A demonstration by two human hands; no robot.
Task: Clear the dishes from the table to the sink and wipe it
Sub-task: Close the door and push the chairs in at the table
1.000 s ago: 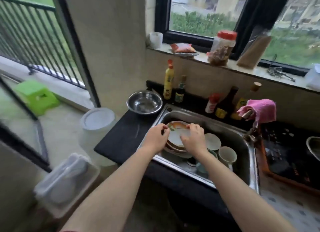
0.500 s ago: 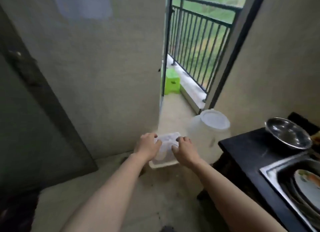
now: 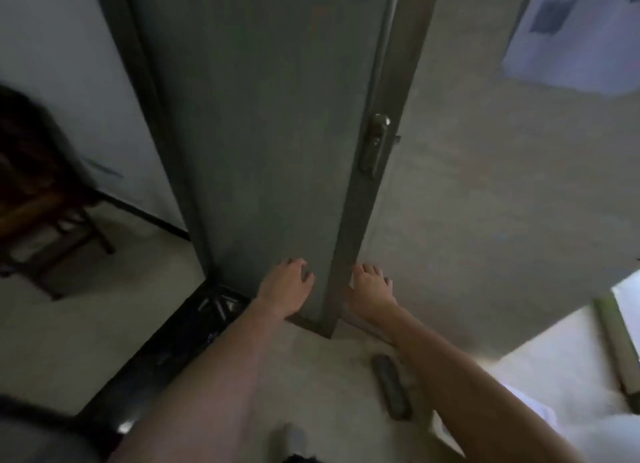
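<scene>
A grey door (image 3: 270,133) stands ajar, its metal lever handle (image 3: 374,144) near the edge. A wooden chair (image 3: 41,199) stands at left. A dark flat object (image 3: 391,386) lies on the concrete floor (image 3: 311,376).

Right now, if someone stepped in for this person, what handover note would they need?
Left hand: empty, fingers relaxed. Right hand: empty, fingers relaxed. Both are held out low, toward the grey door.
Job's things: no dishes, sink or table in view; a wooden chair stands at the left.
Done: a second ago both hands were on plates in the sink; the view has since turned away.
Left: whether more dishes remain cannot be told from here; wiping the table is probably still to do.
</scene>
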